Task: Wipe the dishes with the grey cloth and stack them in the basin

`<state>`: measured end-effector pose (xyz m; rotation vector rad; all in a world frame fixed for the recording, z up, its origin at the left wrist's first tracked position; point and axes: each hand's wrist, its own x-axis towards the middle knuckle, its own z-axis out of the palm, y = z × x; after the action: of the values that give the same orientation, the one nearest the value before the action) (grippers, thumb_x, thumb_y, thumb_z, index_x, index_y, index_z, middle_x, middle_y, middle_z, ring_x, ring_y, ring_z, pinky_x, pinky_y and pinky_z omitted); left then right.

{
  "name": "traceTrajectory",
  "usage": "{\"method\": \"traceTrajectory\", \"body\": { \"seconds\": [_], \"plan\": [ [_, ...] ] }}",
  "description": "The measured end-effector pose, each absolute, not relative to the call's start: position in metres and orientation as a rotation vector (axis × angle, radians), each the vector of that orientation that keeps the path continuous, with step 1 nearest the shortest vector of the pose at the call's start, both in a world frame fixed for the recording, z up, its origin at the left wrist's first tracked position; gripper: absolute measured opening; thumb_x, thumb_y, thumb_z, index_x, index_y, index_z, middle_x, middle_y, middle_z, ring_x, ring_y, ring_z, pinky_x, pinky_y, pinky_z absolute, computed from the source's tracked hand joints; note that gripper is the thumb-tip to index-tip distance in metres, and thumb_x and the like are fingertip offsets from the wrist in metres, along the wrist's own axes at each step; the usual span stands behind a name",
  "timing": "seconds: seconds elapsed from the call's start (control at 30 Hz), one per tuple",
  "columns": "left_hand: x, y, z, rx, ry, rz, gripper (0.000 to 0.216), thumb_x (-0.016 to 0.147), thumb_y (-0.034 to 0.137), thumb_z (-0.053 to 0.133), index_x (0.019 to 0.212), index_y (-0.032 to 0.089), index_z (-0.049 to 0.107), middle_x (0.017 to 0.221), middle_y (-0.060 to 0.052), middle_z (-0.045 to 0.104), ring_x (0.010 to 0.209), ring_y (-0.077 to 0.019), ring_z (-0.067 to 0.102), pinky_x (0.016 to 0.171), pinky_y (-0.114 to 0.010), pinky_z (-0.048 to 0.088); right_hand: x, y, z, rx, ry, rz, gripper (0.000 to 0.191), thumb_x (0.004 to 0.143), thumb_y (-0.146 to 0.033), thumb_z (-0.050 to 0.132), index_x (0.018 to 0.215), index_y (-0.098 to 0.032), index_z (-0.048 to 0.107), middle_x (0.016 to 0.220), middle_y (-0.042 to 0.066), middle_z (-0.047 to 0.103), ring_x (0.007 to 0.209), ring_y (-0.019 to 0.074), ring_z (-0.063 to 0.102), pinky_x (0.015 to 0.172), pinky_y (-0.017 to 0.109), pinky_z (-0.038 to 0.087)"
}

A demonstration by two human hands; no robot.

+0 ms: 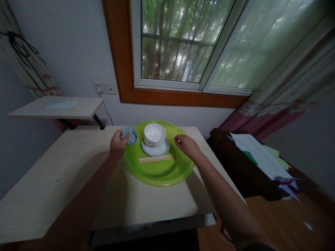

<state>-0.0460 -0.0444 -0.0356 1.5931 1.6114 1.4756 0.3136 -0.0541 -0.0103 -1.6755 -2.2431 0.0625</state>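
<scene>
My left hand (118, 143) is closed on a grey-blue cloth (129, 134), held at the left rim of a bright green plastic basin (159, 181). Inside the basin, a small stack of white bowls (155, 133) rests on a white plate (156, 151). Several pale wooden chopsticks (157, 159) lie side by side in front of the plate. To the right of the bowls, my right hand (186, 144) hovers over the basin with loosely bent fingers. A small gap shows between thumb and fingers, and I see nothing in them.
The basin sits on a light wooden desk (65, 177) against the wall below a barred window (180, 45). A raised shelf (89, 108) with a sheet of paper stands at the back left. Right of the desk, papers (259, 157) lie on a dark brown surface (235, 167).
</scene>
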Motion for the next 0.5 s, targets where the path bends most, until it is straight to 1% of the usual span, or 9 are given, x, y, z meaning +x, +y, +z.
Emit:
{"method": "traceTrajectory", "body": {
  "seconds": [0.23,0.3,0.4,0.5],
  "plan": [
    [-0.017,-0.04,-0.043,1.519,1.545,1.504,0.021,0.085,0.039,0.06,0.096,0.022,0.057,0.096,-0.002,0.067,0.087,-0.0156,0.063,0.083,-0.027,0.049,0.349,-0.045,-0.011,-1.699,-2.156,0.089,0.019,0.09,-0.022,0.058,0.102,-0.019,0.073,0.098,0.009,0.075,0.083,0.0202,0.068,0.077,0.03,0.05],
    [-0.005,-0.037,-0.044,1.483,1.52,1.52,0.02,0.084,0.038,0.06,0.096,0.022,0.057,0.097,-0.002,0.067,0.088,-0.0158,0.063,0.084,-0.027,0.05,0.363,-0.045,-0.013,-1.697,-2.106,0.079,0.021,0.09,-0.023,0.057,0.103,-0.019,0.073,0.099,0.009,0.075,0.086,0.0213,0.069,0.081,0.032,0.051],
    [0.011,-0.032,-0.047,1.45,1.52,1.524,0.021,0.084,0.038,0.062,0.096,0.022,0.057,0.098,-0.002,0.068,0.091,-0.0164,0.064,0.087,-0.029,0.05,0.383,-0.05,-0.016,-1.697,-2.028,-0.056,0.022,0.089,-0.021,0.057,0.105,-0.018,0.072,0.105,0.011,0.074,0.099,0.0253,0.067,0.094,0.038,0.049],
    [0.022,-0.027,-0.049,1.457,1.496,1.525,0.022,0.085,0.038,0.061,0.098,0.022,0.057,0.101,-0.003,0.069,0.094,-0.0167,0.065,0.089,-0.029,0.05,0.397,-0.058,-0.016,-1.743,-2.034,-0.162,0.024,0.087,-0.018,0.058,0.106,-0.017,0.072,0.108,0.013,0.072,0.105,0.0287,0.064,0.098,0.042,0.048]
  ]
}}
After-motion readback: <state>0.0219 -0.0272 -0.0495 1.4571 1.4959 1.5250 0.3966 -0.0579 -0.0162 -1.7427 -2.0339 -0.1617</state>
